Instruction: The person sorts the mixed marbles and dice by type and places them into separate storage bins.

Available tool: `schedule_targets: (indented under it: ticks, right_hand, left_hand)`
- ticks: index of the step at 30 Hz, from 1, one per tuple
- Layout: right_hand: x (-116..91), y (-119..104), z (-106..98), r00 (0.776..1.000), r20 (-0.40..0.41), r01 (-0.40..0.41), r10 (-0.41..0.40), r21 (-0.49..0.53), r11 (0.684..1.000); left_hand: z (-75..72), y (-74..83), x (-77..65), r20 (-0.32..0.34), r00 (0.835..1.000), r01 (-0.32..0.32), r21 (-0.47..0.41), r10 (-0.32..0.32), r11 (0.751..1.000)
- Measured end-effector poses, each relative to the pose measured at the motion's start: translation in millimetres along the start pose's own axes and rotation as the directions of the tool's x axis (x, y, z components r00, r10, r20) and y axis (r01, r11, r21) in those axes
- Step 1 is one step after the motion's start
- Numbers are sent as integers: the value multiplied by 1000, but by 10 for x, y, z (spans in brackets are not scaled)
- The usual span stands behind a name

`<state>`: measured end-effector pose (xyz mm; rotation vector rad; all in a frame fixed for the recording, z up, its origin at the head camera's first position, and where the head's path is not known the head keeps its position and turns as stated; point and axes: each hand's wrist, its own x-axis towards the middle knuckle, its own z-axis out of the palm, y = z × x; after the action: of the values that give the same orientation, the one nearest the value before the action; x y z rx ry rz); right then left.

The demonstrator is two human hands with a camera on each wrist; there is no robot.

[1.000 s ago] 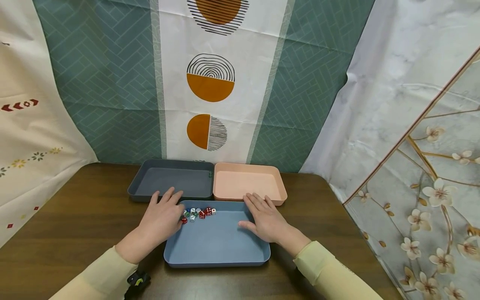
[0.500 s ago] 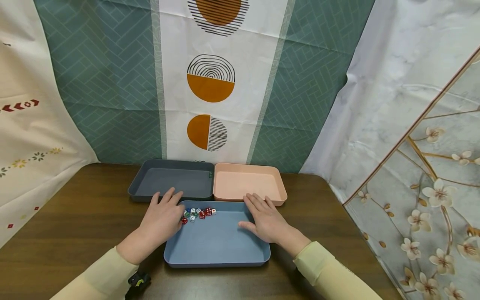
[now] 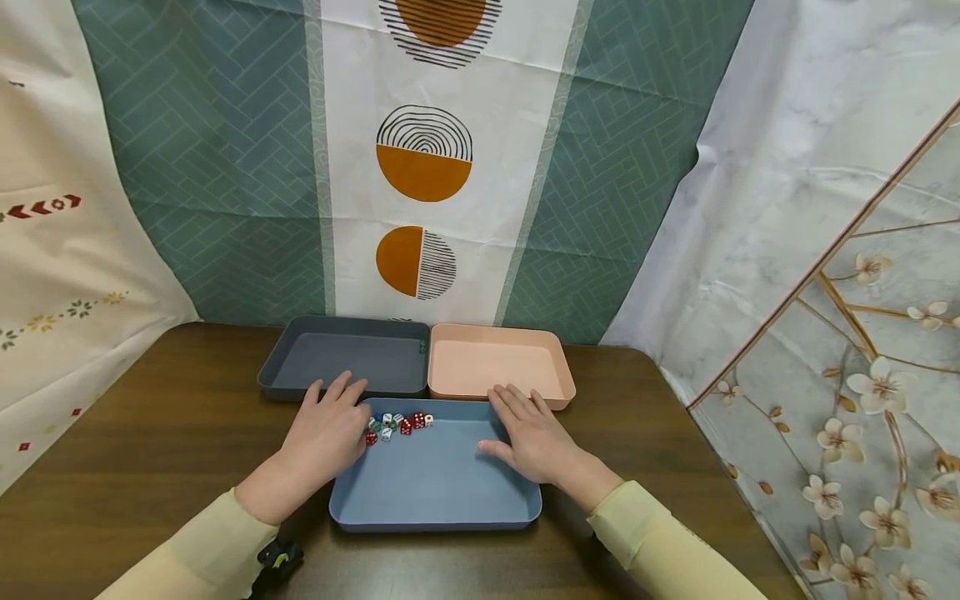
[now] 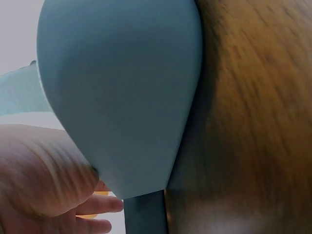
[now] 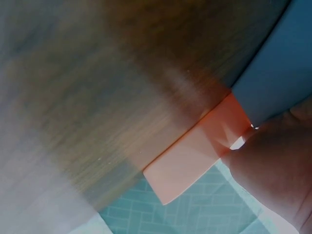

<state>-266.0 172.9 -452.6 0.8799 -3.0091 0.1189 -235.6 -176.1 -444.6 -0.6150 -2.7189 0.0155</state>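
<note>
Dice [image 3: 406,427] in red, white and green lay bunched in the far left part of the blue tray [image 3: 435,492]. Beside them, the left hand [image 3: 327,429] lay across the tray's left rim, fingers spread and grasping nothing, though its thumb was too hidden to tell if it touched a die. Across the right rim stretched the right hand [image 3: 534,442], likewise relaxed, its fingertips by the near wall of the peach tray [image 3: 498,362]. A dark grey tray [image 3: 345,354] stood next to that on the wooden table [image 3: 150,433]
</note>
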Motion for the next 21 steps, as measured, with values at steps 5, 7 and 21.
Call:
schedule_targets:
  ticks: [5, 7, 21]
  right_hand:
    - [1, 1, 0, 1000, -3, 2, -2, 2, 1000]
    - [2, 4, 3, 1000, -8, 8, -8, 0, 1000]
    - [13, 5, 5, 1000, -3, -6, 6, -22, 1000]
  left_hand:
    - [-24, -27, 3, -63, 998, -15, -28, 13, 999]
    - [-36, -43, 6, -86, 996, -18, -38, 14, 999]
    - [-126, -158, 93, -164, 986, 12, -79, -25, 997]
